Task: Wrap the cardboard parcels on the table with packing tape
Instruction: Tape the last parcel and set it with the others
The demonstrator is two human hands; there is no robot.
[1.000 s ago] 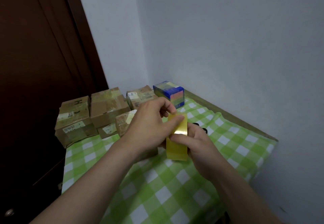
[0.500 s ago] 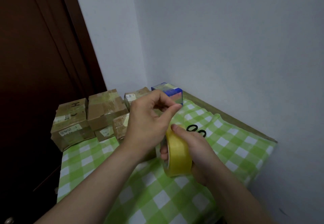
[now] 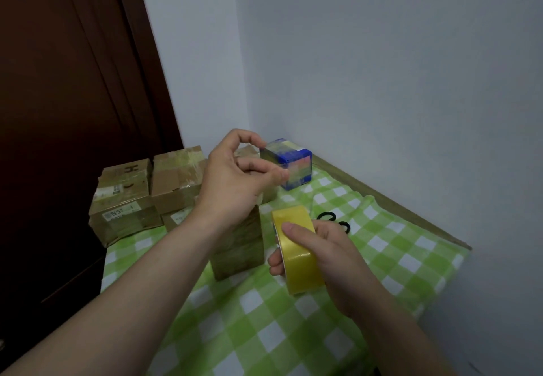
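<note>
Holding tape roll over the table, parcel alongside.
Yellow tape roll [image 3: 302, 270] gripped in the right hand [image 3: 332, 255] above the checked tablecloth [image 3: 382, 252]; left hand [image 3: 232, 181] pinches its fingertips together above it, whether on a free end cannot be told. Nearest parcel [image 3: 241, 243] stands just left. Likely light, stiff cardboard: steady by top edges; film sticky, take its corner.

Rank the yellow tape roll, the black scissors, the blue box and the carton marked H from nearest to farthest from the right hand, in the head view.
1. yellow tape roll, gripped in the right hand.
2. black scissors, on the cloth just beyond it.
3. blue box, at the back by the wall.
4. carton marked H, far left, back row.
</note>
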